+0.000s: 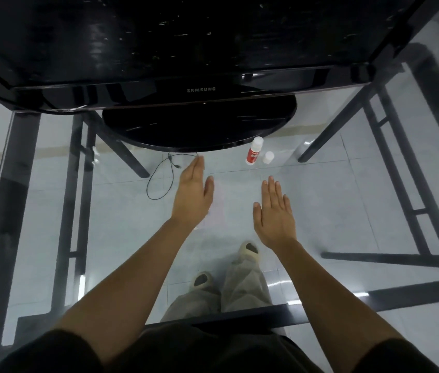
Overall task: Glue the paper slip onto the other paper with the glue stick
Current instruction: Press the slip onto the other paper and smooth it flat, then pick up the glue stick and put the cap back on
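A red and white glue stick (253, 152) stands uncapped on the glass table (347, 200), just in front of the monitor base. Its white cap (268, 157) sits right beside it. A pale sheet of paper (217, 205) lies faintly visible on the glass between my hands. My left hand (193, 193) is flat with straight fingers at the paper's left edge. My right hand (273, 212) is flat and spread to the right of the paper, below the glue stick. Neither hand holds anything. The paper slip cannot be made out.
A black Samsung monitor (199, 88) with a round base (199, 125) fills the far side of the table. A thin black cable (164, 176) loops on the glass left of my left hand. Table legs, floor tiles and my feet show through the glass.
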Tool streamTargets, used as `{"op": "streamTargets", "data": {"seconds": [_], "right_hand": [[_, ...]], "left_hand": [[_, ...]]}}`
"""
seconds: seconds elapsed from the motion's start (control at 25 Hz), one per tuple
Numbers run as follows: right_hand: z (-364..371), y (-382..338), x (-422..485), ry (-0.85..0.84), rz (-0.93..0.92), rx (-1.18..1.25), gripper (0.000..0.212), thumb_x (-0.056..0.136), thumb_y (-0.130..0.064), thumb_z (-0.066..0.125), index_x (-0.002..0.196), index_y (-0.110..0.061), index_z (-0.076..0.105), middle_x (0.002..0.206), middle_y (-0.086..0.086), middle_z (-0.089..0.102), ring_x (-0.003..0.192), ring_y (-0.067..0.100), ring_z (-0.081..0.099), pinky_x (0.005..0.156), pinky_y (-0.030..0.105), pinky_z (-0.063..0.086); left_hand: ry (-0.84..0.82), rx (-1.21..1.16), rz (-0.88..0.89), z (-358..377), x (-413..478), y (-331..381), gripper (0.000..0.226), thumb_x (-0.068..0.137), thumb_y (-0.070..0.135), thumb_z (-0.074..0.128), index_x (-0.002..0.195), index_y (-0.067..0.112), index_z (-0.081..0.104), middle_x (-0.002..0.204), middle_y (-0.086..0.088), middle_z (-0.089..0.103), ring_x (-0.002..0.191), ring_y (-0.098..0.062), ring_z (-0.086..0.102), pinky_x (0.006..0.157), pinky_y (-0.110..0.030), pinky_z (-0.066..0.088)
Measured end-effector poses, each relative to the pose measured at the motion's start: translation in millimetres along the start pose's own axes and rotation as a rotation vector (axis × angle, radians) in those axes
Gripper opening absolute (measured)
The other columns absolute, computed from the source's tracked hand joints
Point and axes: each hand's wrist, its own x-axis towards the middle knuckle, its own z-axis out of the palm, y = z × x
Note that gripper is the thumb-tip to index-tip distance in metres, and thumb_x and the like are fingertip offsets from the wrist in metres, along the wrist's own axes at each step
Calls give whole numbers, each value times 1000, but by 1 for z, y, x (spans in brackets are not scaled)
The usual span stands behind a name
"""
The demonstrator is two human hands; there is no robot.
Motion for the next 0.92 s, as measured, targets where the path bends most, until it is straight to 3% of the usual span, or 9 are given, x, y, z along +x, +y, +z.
{"op": "streamTargets", "data": {"seconds": [0.12,0.28,0.48,0.6,0.72,0.84,0.92], "right_hand": [[1,5,3,-4,17,-66,59,96,-42,8,147,-15,-6,157,4,-10,137,15,-22,112,33,-12],[6,6,4,9,25,-83,58,97,-42,8,147,-16,-6,157,3,-9,136,15,-24,111,34,-14],[10,7,6,31,23,-89,58,97,-44,8,147,-17,-5,157,1,-9,133,12,-29,107,33,-19],[11,6,6,27,23,-94,58,97,-44,8,147,-18,-5,157,0,-10,132,12,-31,105,32,-22],[9,6,7,12,15,-83,59,97,-45,6,147,-18,-8,157,0,-11,133,13,-30,106,33,-21],[2,4,5,-20,1,-43,59,97,-45,8,147,-17,-7,157,2,-10,137,15,-23,110,33,-15],[-10,0,6,-20,13,42,61,96,-47,12,148,-15,1,158,5,1,144,20,-7,113,34,-7]], "left_hand": [[-102,-20,60,18,29,23,58,93,31,50,142,7,28,145,-13,39,134,-26,33,105,-24,23],[-151,-130,22,35,60,42,68,83,34,65,138,8,36,136,-14,49,124,-25,46,101,-35,40],[-100,-76,101,50,74,54,38,84,27,66,114,5,55,112,-12,64,104,-24,59,83,-24,40],[-113,-140,66,48,70,56,31,86,24,62,110,6,54,106,-10,65,95,-17,59,82,-21,40],[-141,-258,-36,37,59,54,19,92,30,53,106,18,49,101,-4,56,84,-9,54,75,-20,42],[-168,-317,-77,21,39,45,32,96,31,43,125,17,44,106,-5,50,91,-18,57,80,-33,51],[-138,-377,-96,9,27,41,41,94,31,49,131,18,40,109,-5,53,92,-19,59,80,-32,52]]}}
